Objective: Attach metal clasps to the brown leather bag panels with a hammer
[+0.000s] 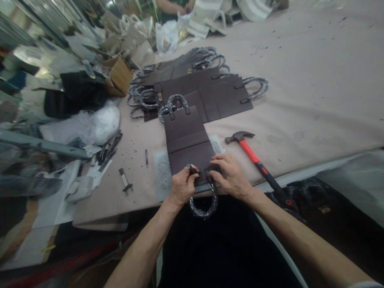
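Note:
A dark brown leather bag panel (187, 134) lies flat before me, a plastic-wrapped handle at each end. The near handle (204, 214) hangs over the table's front edge. My left hand (182, 185) is closed around a short dark tool (193, 169), held low over the panel's near end; its tip is hard to see. Beside the near handle's tab, my right hand (229, 174) has its thumb and fingers bent together on something dark, which I cannot make out. A claw hammer (249, 150) with a red and black grip rests to the right.
More brown panels (186, 86) with wrapped handles are piled beyond. To the left lie a metal rod (147, 158), a pronged punch (125, 181) and dark tools (111, 150). A cardboard box (120, 76) and plastic bags stand behind. Another person's hands (183, 9) show at the far side.

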The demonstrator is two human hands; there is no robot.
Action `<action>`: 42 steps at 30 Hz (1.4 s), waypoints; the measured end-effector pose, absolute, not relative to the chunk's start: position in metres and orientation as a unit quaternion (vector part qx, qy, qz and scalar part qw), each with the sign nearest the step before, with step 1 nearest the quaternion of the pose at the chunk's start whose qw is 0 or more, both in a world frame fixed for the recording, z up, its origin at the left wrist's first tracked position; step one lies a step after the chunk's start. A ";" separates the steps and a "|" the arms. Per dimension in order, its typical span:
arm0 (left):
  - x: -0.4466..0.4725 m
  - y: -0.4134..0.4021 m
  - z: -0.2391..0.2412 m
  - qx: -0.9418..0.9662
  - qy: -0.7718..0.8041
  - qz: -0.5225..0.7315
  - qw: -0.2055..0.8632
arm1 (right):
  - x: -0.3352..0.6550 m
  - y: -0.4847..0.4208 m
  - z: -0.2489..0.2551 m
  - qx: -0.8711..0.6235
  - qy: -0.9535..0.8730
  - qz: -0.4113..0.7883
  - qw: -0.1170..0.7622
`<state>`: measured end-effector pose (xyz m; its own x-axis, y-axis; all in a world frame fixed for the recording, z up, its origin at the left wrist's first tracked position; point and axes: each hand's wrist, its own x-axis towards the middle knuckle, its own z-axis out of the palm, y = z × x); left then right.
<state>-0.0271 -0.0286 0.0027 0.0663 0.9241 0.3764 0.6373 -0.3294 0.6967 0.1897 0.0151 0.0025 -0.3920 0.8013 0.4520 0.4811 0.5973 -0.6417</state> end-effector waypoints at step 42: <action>-0.026 -0.029 -0.018 0.733 0.514 0.427 0.129 | 0.215 -0.027 0.151 -0.497 -0.838 0.144 0.174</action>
